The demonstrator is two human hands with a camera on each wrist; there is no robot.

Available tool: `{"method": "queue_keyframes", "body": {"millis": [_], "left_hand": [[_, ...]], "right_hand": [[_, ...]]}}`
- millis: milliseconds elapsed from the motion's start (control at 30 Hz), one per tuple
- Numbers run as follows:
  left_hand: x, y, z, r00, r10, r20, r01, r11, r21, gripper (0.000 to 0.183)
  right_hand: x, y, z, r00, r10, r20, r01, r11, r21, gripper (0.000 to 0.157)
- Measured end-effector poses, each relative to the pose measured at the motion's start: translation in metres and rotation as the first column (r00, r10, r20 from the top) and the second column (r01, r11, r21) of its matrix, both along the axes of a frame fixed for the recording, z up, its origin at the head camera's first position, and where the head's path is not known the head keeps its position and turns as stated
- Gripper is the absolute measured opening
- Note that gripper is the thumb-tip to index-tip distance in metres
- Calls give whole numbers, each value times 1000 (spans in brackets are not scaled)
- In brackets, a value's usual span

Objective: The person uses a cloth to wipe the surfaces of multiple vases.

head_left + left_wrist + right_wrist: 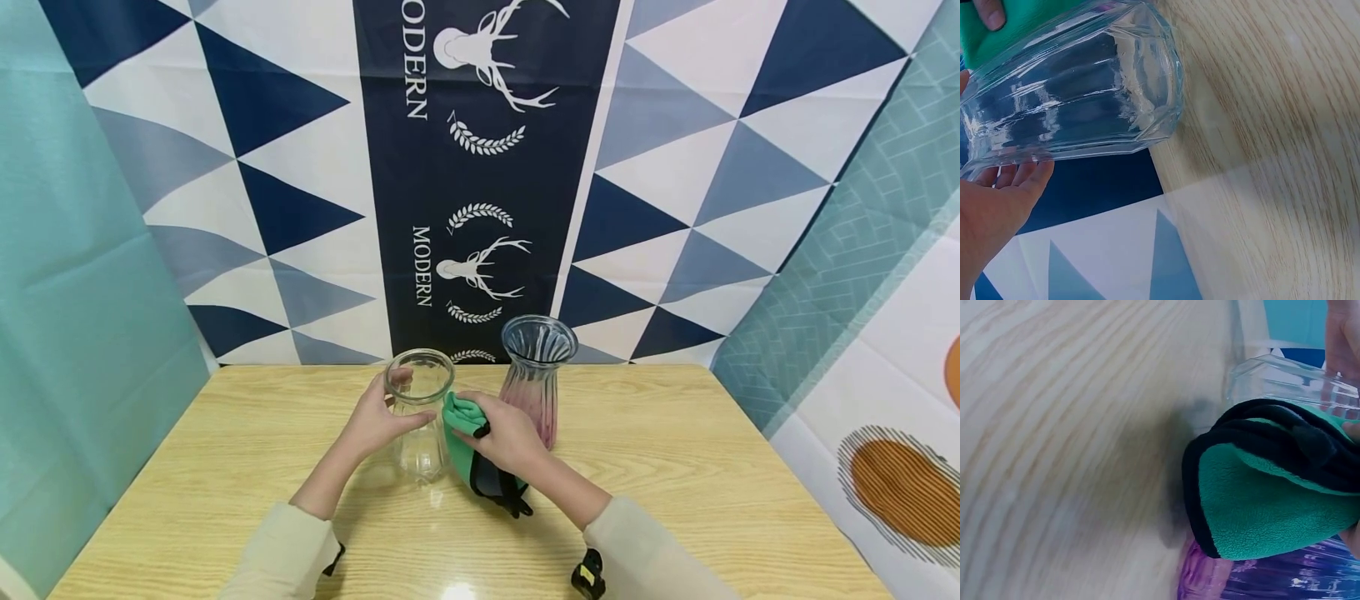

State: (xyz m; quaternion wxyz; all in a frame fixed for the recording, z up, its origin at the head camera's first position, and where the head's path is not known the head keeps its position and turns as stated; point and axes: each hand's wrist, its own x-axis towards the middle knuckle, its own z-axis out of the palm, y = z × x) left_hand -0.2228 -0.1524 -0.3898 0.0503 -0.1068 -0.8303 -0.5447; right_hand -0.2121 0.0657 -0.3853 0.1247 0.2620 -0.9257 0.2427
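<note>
Left of jar [420, 458]: passable table [225, 475] beyond left hand [382, 417].
Right of vase [531, 387]: wide passage over the table.
Jar–vase gap: filled by cloth [458, 452] and right hand [504, 429].
Behind both: backdrop [300, 275] bars the way.
Under cloth: perhaps a slim gap, hard to judge.

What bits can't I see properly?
Head view: the lower left of the pinkish vase, behind the right hand.
Left wrist view: the rim of the clear jar, cut off by the left edge.
Right wrist view: most of the right hand, cut off by the right edge.
</note>
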Motion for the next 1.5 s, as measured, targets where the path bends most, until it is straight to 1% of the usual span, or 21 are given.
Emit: {"method": "queue_keyframes", "body": {"millis": [233, 333, 500, 567, 700, 767, 867, 1000, 1133, 1267, 1500], "left_hand": [[0, 1, 0, 1000, -13, -26, 14, 1000, 13, 77], [0, 1, 0, 1000, -15, -23, 15, 1000, 18, 80], [2, 2, -1, 1000, -7, 1, 7, 1000, 14, 86], [3, 3, 0, 1000, 1, 5, -1, 1000, 19, 87], [2, 3, -1, 1000, 20, -1, -20, 1000, 2, 84], [2, 4, -2, 1000, 31, -2, -31, 999, -8, 82], [2, 4, -1, 999, 37, -6, -38, 999, -14, 80], [2, 4, 0, 999, 32, -9, -32, 999, -26, 79], [2, 3, 1, 999, 32, -7, -32, 999, -32, 81], [2, 2, 2, 999, 34, -16, -35, 999, -28, 82], [3, 1, 1, 999, 34, -20, -34, 999, -15, 80]], "right_hand": [[2, 4, -11, 998, 10, 64, -17, 993, 117, 51], [3, 5, -14, 998, 22, 67, -31, 990, 135, 50], [4, 7, -12, 999, 27, 35, -30, 995, 94, 51], [3, 7, -9, 1000, 20, 13, -20, 997, 68, 51], [1, 6, -1, 1000, 7, -18, -7, 1000, 4, 52], [0, 4, 3, 1000, 1, -19, -1, 1000, -22, 53], [-1, 2, 9, 1000, -2, -16, 1, 999, -32, 54], [-2, 0, 12, 1000, 3, -23, -3, 1000, -5, 54], [-2, -1, 9, 999, 23, -25, -23, 999, 24, 54], [0, 1, 3, 999, 27, 19, -28, 998, 56, 54], [2, 6, -11, 995, 33, 96, -46, 989, 141, 50]]}}
